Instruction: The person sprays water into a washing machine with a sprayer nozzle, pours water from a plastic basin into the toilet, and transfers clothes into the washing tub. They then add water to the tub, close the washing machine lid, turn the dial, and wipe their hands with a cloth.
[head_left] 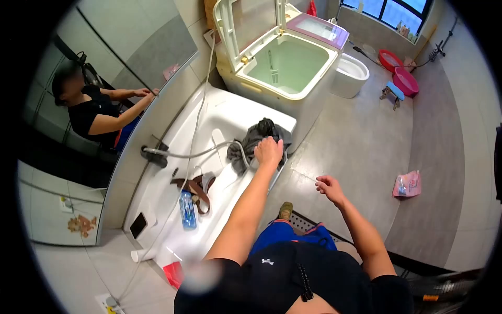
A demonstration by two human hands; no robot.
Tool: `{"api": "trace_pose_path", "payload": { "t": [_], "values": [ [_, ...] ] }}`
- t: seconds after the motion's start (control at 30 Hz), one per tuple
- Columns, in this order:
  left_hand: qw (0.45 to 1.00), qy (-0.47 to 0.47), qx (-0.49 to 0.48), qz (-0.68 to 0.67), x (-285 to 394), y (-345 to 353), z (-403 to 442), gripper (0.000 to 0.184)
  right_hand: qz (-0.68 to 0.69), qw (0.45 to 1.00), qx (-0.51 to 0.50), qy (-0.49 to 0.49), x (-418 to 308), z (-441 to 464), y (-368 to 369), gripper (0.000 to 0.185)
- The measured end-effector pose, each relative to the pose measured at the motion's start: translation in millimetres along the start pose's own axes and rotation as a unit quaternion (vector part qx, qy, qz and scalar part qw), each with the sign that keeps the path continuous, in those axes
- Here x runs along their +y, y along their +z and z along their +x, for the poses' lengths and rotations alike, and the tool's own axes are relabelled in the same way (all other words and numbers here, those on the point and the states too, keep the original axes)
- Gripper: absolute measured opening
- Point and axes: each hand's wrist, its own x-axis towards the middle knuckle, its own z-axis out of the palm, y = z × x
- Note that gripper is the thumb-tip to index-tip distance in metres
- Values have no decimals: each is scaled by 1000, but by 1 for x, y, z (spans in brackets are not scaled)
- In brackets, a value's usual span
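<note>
My left grip (269, 152) lies on a crumpled dark-grey cloth (251, 137), bunched in soft folds, at the edge of the white counter (243, 107); whether it's clasped, I cannot tell. My right grip (329, 189) hangs empty, loosely curled.

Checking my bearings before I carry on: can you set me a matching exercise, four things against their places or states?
1. left hand
2. bottle
3. washing machine
4. blue stool

A. lid raised
B. on the floor beside the pink basin
C. at the gray cloth
D. beside the brown strap

Pairs: 1-C, 2-D, 3-A, 4-B
</note>
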Motion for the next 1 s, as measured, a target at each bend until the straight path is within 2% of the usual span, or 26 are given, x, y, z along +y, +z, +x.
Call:
{"api": "trace_pose_path", "payload": {
  "t": [0.1, 0.13, 0.17, 0.23, 0.3, 0.37, 0.43, 0.47, 0.5, 0.57, 0.6, 0.63, 0.73, 0.77, 0.83, 0.87, 0.9, 1.0],
  "values": [
    [994, -62, -92, 18, 5, 8, 32, 37, 37, 998, -26, 32, -7, 26, -15, 25],
    [992, -87, -93, 14, 6, 12, 37, 38, 50, 997, -30, 58, -6, 35, -22, 25],
    [993, -70, -89, 21, 4, 16, 36, 38, 61, 994, -36, 89, -1, 41, -29, 24],
    [996, -44, -76, 30, 1, 16, 36, 38, 13, 995, -48, 91, 5, 65, -42, 23],
    [991, -105, -79, -27, -1, 15, 39, 33, 13, 992, -79, 101, -3, 94, -51, 22],
    [980, -157, -111, -57, -9, 18, 44, 34, -8, 993, -109, 49, -23, 126, -51, 21],
    [950, -213, -158, -163, -17, 6, 52, 30, -21, 990, -137, -1, -60, 158, -43, 22],
    [904, -248, -140, -319, -27, 14, 50, 26, -34, 984, -173, 2, -93, 170, -38, 24],
    [833, -276, -113, -466, -34, 21, 45, 22, -47, 976, -213, 7, -118, 184, -33, 25],
    [815, -285, -112, -492, -17, -10, 56, 17, 44, 938, -344, 5, -137, 221, -23, 38],
    [788, -279, -99, -540, -5, -18, 51, 19, 40, 921, -388, 8, -163, 224, -19, 50],
    [800, -285, -126, -513, 15, -36, 55, 18, 31, 902, -430, 8, -201, 229, -17, 64],
    [892, -135, -110, -418, 63, -57, 79, 21, 88, 849, -521, 3, -262, 255, -16, 94],
    [894, -116, -105, -421, 78, -61, 93, 23, 168, 833, -527, -4, -278, 262, -18, 90],
    [894, -85, -98, -428, 101, -56, 115, 27, 91, 831, -524, -164, -279, 290, -25, 85],
    [907, -79, -85, -406, 102, -43, 121, 31, 54, 854, -479, -197, -270, 300, -28, 80],
    [918, -77, -68, -384, 106, -31, 127, 35, 146, 865, -473, -77, -273, 303, -34, 79],
    [932, -164, 66, -317, 98, -21, 136, 44, 103, 941, -311, -90, -282, 332, -43, 72]
  ]
}}
